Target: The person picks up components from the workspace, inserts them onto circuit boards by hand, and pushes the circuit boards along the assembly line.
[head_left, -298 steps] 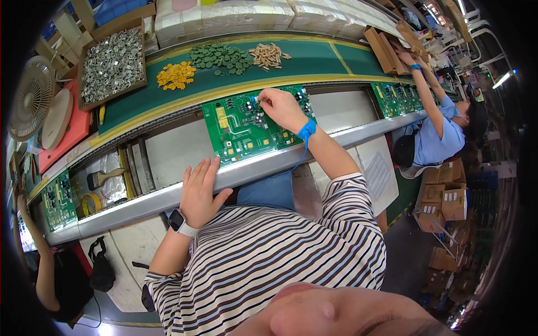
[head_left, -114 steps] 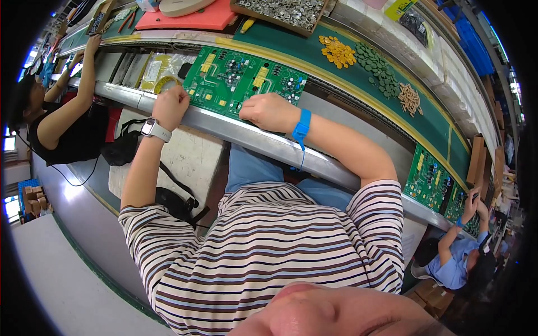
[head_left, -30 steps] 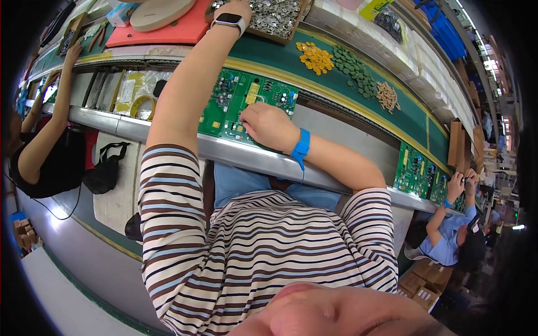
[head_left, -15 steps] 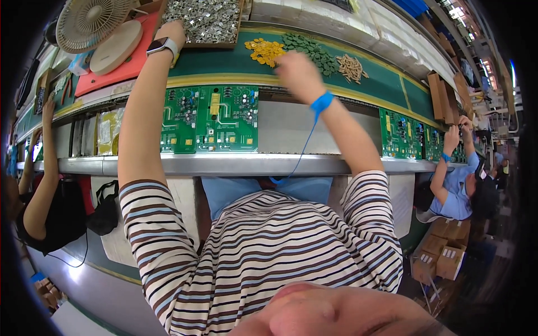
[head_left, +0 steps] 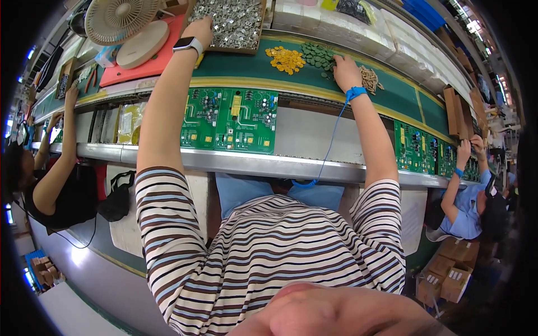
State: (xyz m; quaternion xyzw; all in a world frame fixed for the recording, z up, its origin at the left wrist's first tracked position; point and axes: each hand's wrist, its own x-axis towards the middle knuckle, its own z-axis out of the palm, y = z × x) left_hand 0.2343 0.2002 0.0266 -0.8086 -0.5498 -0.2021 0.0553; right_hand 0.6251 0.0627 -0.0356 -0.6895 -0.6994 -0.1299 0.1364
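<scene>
At the far left my left hand (head_left: 200, 33), a smartwatch on its wrist, rests with curled fingers on the near edge of a cardboard box of small metal parts (head_left: 230, 25). Whatever its fingertips hold is hidden. My right hand (head_left: 348, 74), wearing a blue corded wrist strap (head_left: 355, 93), reaches down at the right side of a pile of green disc-shaped parts (head_left: 317, 56). Its fingers are bent together at the discs; anything between them is too small to make out. Yellow disc parts (head_left: 286, 60) lie to the left, and tan elongated parts (head_left: 370, 80) lie right beside this hand.
Green circuit boards (head_left: 246, 126) sit on the line before me, with more boards (head_left: 414, 147) at right. A metal rail (head_left: 269, 163) runs along the front. A fan (head_left: 120, 19) stands far left. People work on both sides.
My right hand has moved right, from the yellow discs to the right side of the green ones. My left hand stays at the box of metal parts. The whole view has shifted slightly.
</scene>
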